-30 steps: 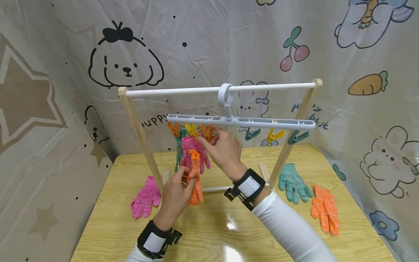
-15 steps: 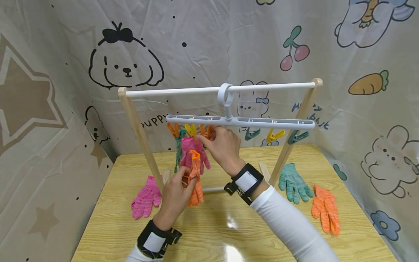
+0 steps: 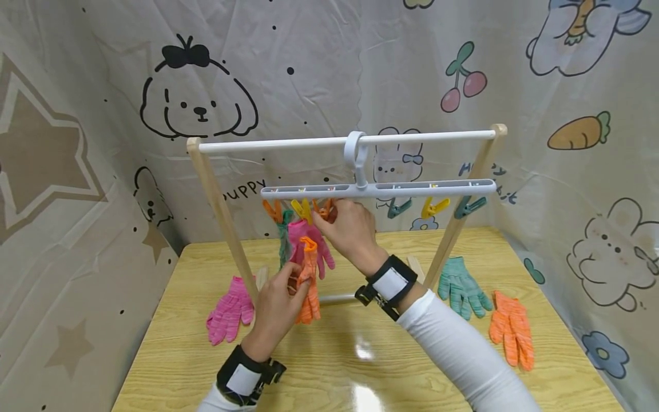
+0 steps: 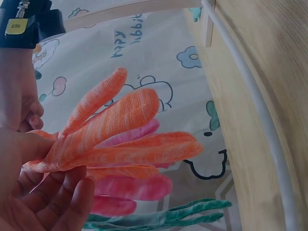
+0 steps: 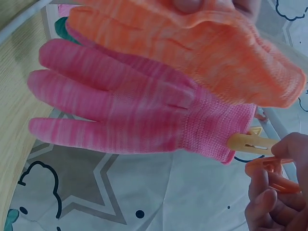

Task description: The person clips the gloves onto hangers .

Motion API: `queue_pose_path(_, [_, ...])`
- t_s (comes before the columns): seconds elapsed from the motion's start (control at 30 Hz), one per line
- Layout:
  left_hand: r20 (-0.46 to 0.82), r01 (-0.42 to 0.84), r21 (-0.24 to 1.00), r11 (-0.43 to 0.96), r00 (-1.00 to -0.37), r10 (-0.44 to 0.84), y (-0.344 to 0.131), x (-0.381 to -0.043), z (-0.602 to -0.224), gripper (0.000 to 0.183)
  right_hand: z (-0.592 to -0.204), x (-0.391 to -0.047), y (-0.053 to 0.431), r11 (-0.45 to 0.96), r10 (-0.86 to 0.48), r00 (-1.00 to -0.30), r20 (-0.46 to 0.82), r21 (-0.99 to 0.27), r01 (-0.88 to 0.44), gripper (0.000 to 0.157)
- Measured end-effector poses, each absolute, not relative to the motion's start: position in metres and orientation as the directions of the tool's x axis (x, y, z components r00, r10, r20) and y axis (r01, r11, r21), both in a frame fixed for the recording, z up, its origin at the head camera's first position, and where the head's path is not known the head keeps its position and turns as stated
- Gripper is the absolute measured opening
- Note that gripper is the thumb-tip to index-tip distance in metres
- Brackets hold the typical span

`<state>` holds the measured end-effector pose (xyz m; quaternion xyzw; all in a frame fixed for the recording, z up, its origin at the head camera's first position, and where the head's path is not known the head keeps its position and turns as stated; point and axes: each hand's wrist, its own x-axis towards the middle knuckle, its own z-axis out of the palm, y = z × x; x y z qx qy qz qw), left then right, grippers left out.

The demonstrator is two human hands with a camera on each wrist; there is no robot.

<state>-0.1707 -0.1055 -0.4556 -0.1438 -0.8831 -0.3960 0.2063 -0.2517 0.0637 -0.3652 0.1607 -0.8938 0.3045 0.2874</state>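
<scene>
My left hand [image 3: 275,303] pinches an orange knit glove [image 3: 310,300] between thumb and fingers, cuff up and fingers hanging down. My right hand [image 3: 352,232] pinches an orange clothespin [image 5: 279,180] under the left half of a grey clip hanger [image 3: 401,190]. The orange glove's cuff is below that clothespin, apart from it. Beside it a pink glove [image 5: 139,110] hangs by its cuff from a yellow clothespin [image 5: 252,143]. Farther left a green glove [image 3: 285,243], partly hidden by the pink one, hangs under another orange clothespin [image 3: 273,210].
The hanger hooks over the white rail [image 3: 273,145] of a wooden-legged rack. Its right half carries two teal clothespins and a yellow clothespin [image 3: 435,206]. On the table [image 3: 412,366] lie a pink glove [image 3: 230,312] at left, and a green glove [image 3: 463,288] and orange glove [image 3: 512,331] at right.
The hanger's left end has dipped slightly and its right end has risen. The hanging pink and green gloves have shifted a little down and right. The left hand has barely moved.
</scene>
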Motion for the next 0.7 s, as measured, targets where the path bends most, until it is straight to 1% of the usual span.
queue_pose_path(0.17, [0.476,0.409,0.621,0.668,-0.875,0.093,-0.103,-0.171,-0.459,0.019,-0.362,-0.251,0.064,0.734,-0.152,-0.796,0.586,-0.472,-0.488,0.029])
queue_pose_path(0.33, [0.487,0.411,0.596,0.690,-0.868,0.097,-0.100,-0.173,-0.462,0.019,-0.359,-0.250,0.064,0.737,-0.173,-0.814,0.554,-0.476,-0.480,0.023])
queue_pose_path(0.5, [0.515,0.431,0.578,0.693,-0.852,0.100,-0.097,-0.175,-0.463,0.017,-0.357,-0.249,0.064,0.715,-0.193,-0.831,0.521,-0.506,-0.483,0.022])
queue_pose_path(0.7, [0.532,0.444,0.561,0.698,-0.840,0.107,-0.095,-0.177,-0.463,0.018,-0.356,-0.248,0.064,0.700,-0.206,-0.838,0.505,-0.522,-0.487,0.027])
